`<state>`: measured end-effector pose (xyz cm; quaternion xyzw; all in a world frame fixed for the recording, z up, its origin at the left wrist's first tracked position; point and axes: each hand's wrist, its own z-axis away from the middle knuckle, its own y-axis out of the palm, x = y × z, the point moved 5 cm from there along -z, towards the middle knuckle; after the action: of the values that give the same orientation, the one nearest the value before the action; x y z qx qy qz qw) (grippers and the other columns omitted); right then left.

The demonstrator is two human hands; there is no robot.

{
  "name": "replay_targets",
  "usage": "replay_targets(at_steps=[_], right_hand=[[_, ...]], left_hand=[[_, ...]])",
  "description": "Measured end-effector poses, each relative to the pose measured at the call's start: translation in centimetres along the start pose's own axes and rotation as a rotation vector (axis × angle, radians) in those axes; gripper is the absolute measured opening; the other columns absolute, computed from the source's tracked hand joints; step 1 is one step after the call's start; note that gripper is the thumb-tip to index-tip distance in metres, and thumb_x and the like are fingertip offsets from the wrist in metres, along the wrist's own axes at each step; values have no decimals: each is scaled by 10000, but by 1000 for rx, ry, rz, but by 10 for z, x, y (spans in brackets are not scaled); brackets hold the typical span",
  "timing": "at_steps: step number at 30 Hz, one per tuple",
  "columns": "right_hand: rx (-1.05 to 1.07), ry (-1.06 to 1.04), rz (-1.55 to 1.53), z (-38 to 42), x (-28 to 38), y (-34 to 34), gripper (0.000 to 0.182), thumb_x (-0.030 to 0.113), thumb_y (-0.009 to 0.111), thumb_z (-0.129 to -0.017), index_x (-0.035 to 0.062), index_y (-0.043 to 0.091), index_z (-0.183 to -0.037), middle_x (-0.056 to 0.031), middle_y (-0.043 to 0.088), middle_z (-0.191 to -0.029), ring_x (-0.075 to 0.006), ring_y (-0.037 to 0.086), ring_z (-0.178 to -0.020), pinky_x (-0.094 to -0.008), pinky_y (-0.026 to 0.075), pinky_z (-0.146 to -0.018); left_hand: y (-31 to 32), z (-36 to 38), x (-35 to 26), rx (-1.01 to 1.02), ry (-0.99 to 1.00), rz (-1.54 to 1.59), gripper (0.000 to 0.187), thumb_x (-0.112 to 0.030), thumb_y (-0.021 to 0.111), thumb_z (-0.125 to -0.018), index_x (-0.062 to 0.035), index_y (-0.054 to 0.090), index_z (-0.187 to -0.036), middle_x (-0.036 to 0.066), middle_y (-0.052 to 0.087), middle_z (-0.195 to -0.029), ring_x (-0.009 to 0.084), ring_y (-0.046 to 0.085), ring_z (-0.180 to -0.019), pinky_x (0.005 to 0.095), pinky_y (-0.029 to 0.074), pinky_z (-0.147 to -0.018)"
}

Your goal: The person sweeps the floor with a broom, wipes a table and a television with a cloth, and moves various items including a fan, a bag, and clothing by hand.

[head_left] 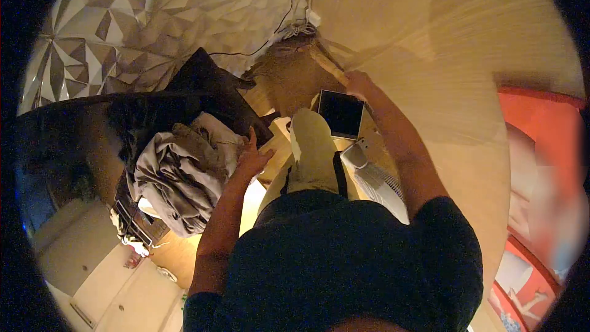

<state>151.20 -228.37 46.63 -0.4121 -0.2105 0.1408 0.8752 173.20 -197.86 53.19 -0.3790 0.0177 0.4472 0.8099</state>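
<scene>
In the head view, the left hand [253,158] is at the right edge of a rumpled grey-brown cloth [184,175], its fingers [252,138] spread; whether they touch the cloth is unclear. The right hand [360,83] is farther off, at the near end of a tan strip [327,63], but I cannot tell whether its fingers pinch it. A square, dark-topped object [340,114] lies just nearer than that hand, left of the right forearm [402,138]

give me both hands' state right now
Left hand: open, beside the grey cloth.
Right hand: at the pale strip; grip cannot be told.
</scene>
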Motion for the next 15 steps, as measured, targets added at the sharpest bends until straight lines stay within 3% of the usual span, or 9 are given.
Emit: replay_targets(at_steps=[2, 4, 5, 7, 9, 11, 12, 13, 15], right_hand=[[-25, 53, -48, -42, 5, 53, 440, 124, 612, -498, 12, 564, -921, -186, 582, -849, -298, 578, -771, -354, 468, -665], [165, 56, 170, -64, 12, 107, 393, 136, 631, -495, -13, 583, -856, -192, 581, -852, -292, 579, -775, -344, 467, -687], [166, -32, 208, -46, 21, 101, 367, 151, 650, -487, -1, 600, -818, -191, 583, -849, -295, 582, -759, -357, 470, -681], [235, 20, 213, -7, 20, 82, 384, 159, 654, -486, 9, 600, -835, -192, 582, -854, -295, 579, -777, -359, 472, -681], [282, -100, 188, -2, -13, 80, 417, 152, 655, -481, 23, 597, -873, -187, 585, -857, -283, 581, -788, -349, 476, -670], [333, -62, 45, 38, -28, 30, 459, 138, 649, -472, 25, 587, -912, -174, 592, -842, -255, 588, -751, -321, 479, -640], [358, 146, -77, 75, -15, -36, 481, 139, 646, -468, 24, 581, -930, -166, 596, -831, -237, 592, -720, -305, 478, -622], [361, 151, -67, 79, -23, -37, 481, 139, 646, -468, 24, 581, -930, -166, 596, -831, -237, 592, -720, -305, 478, -622], [223, 8, -46, 73, -34, -49, 497, 151, 640, -468, 28, 576, -946, -156, 598, -804, -231, 583, -642, -308, 473, -587]], left_hand=[[-5, 11, -4, -30, 24, -25, 943, -431, 578, -695, -126, -77, -1302, 283, 172, -1287, 406, 263, -1162, 411, 254, -952], [-10, 36, -3, -126, 91, 163, 859, -334, 585, -712, -94, 12, -1306, 273, 244, -1261, 383, 315, -1141, 396, 286, -933], [-11, 44, 0, -161, 115, 225, 832, -302, 588, -718, -83, 42, -1308, 270, 268, -1253, 375, 333, -1133, 390, 297, -926], [-16, 73, -4, -448, 455, 189, 682, -181, 569, -737, -44, 183, -1283, 253, 369, -1193, 343, 395, -1097, 363, 342, -890], [-10, 92, 3, -426, 410, 289, 637, -149, 562, -742, -39, 223, -1270, 250, 404, -1161, 338, 413, -1082, 354, 351, -881], [5, 118, 18, -367, 349, 444, 563, -111, 543, -757, -26, 277, -1247, 216, 492, -1081, 308, 466, -1037, 331, 365, -868], [7, 118, 21, -371, 360, 454, 563, -111, 543, -757, -26, 277, -1247, 216, 492, -1081, 308, 466, -1037, 331, 365, -868], [9, 125, 24, -385, 321, 456, 543, -115, 543, -760, -28, 296, -1236, 205, 502, -1074, 302, 469, -1035, 335, 373, -860], [14, 136, 30, -392, 234, 511, 510, -127, 543, -766, -59, 331, -1225, 179, 502, -1089, 287, 473, -1034, 344, 394, -836]])
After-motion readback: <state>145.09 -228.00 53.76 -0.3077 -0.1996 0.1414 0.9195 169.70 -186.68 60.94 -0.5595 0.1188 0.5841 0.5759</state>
